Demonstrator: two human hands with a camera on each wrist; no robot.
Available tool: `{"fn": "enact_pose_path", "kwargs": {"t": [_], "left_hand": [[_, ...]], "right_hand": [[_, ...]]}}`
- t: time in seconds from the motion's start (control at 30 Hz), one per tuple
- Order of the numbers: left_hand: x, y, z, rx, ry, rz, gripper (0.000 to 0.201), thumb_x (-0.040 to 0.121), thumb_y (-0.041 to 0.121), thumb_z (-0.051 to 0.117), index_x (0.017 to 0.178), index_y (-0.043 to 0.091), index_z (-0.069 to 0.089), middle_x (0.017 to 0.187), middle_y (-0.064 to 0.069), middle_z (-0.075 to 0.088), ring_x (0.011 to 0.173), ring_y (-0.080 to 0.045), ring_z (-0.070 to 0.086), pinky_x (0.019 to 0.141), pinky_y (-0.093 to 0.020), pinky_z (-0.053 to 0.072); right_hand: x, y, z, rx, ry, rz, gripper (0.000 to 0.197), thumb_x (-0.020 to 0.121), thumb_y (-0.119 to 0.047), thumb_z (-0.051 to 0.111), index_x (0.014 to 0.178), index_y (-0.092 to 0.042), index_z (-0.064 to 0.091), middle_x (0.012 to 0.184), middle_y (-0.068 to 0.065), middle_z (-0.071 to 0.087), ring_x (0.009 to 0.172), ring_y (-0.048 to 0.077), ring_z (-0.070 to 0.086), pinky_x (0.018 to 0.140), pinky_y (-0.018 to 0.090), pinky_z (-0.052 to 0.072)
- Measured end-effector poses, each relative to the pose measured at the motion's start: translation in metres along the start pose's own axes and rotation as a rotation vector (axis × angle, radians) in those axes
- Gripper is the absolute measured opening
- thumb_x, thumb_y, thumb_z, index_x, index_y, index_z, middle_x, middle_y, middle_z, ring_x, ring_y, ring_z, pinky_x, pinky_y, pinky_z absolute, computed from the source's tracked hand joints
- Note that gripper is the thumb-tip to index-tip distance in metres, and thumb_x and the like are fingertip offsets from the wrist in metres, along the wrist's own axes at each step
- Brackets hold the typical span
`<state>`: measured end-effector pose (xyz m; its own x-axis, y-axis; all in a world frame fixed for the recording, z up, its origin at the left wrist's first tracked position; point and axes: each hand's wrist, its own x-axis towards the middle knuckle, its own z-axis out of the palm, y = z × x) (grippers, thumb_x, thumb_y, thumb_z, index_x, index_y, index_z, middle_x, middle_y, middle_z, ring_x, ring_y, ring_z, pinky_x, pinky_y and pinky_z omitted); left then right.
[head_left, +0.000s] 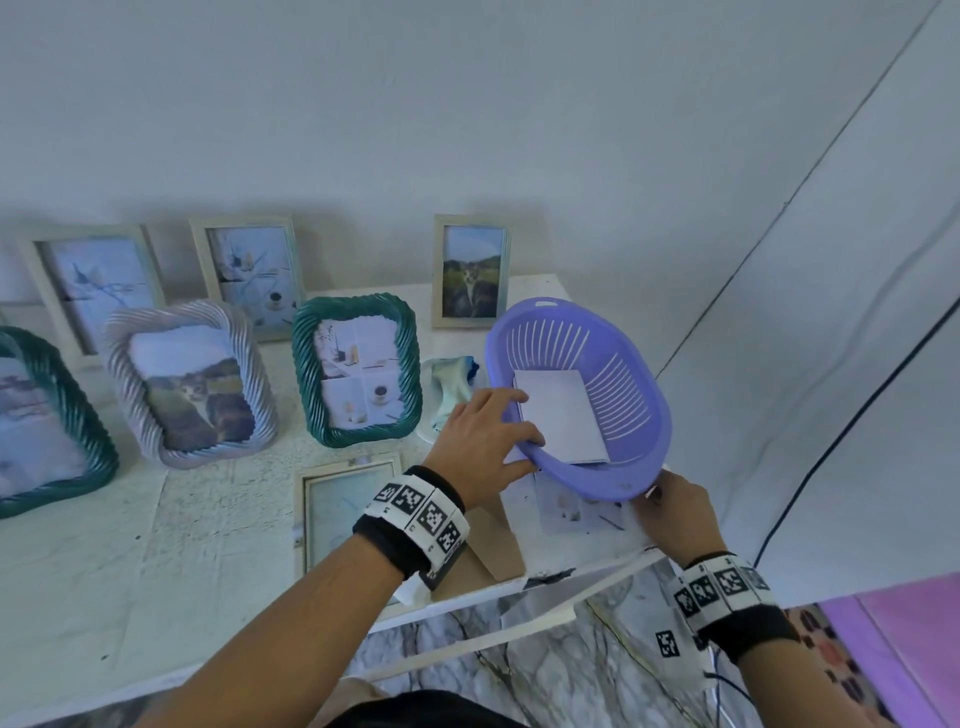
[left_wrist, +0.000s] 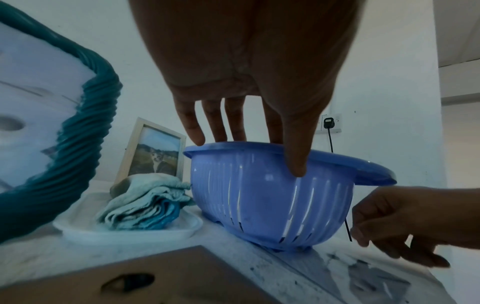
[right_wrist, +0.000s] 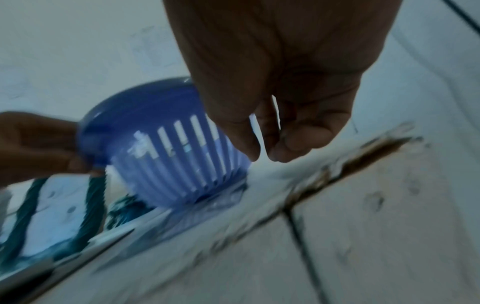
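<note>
Your left hand (head_left: 480, 441) grips the purple basket (head_left: 623, 374) by its near rim, thumb outside, fingers inside, tipping it on the surface (head_left: 156, 545), probably to free the photo print (head_left: 576, 512) beneath; your right hand (head_left: 675, 514) hovers under the raised rim, loosely curled, holding nothing.

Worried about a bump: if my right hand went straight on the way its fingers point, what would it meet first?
Most likely the slotted side wall of the tilted blue-purple plastic basket, below its rim. The right hand has its fingertips close to it, though blur leaves depth unclear.
</note>
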<state>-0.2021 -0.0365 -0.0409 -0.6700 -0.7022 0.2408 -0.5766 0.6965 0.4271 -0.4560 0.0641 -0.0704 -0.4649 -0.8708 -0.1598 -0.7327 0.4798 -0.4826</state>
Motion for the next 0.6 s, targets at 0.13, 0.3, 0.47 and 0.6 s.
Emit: {"fn": "enact_pose_path", "kwargs": {"t": [0.13,0.3,0.47,0.6], "left_hand": [[-0.009,-0.007,0.008,-0.079,0.046,0.009,0.032,0.081,0.042,0.068,0.109,0.026,0.068,0.138,-0.006,0.047,0.127,-0.026,0.044,0.096,-0.047,0.046],[-0.013,-0.007,0.010,-0.164,0.108,-0.014,0.037,0.090,0.052,0.048,0.107,0.028,0.071,0.139,-0.007,0.045,0.129,-0.026,0.043,0.101,-0.039,0.041],[-0.012,-0.006,0.010,-0.168,0.094,-0.036,0.037,0.091,0.051,0.046,0.107,0.029,0.072,0.139,-0.007,0.045,0.130,-0.025,0.041,0.103,-0.038,0.040],[-0.011,-0.004,0.011,-0.162,0.108,-0.041,0.023,0.092,0.041,0.059,0.105,0.028,0.072,0.138,-0.007,0.046,0.130,-0.025,0.041,0.100,-0.038,0.041]], "right_hand": [[0.017,0.010,-0.047,-0.110,0.078,-0.017,0.020,0.091,-0.025,0.060,0.074,-0.015,0.058,0.075,0.008,0.062,0.076,0.031,0.060,0.067,0.029,0.036],[0.057,-0.042,-0.111,-0.263,0.203,-0.158,0.018,0.092,-0.029,0.057,0.084,-0.013,0.061,0.085,0.013,0.069,0.079,0.032,0.061,0.070,0.034,0.045],[0.092,-0.130,-0.095,-0.477,-0.057,-0.420,0.023,0.090,-0.032,0.058,0.107,-0.018,0.063,0.098,0.006,0.066,0.093,0.028,0.062,0.073,0.029,0.040],[0.112,-0.179,-0.045,-0.726,-0.312,-0.484,0.041,0.087,-0.034,0.067,0.122,-0.015,0.057,0.116,0.006,0.060,0.106,0.025,0.058,0.085,0.034,0.047]]}}
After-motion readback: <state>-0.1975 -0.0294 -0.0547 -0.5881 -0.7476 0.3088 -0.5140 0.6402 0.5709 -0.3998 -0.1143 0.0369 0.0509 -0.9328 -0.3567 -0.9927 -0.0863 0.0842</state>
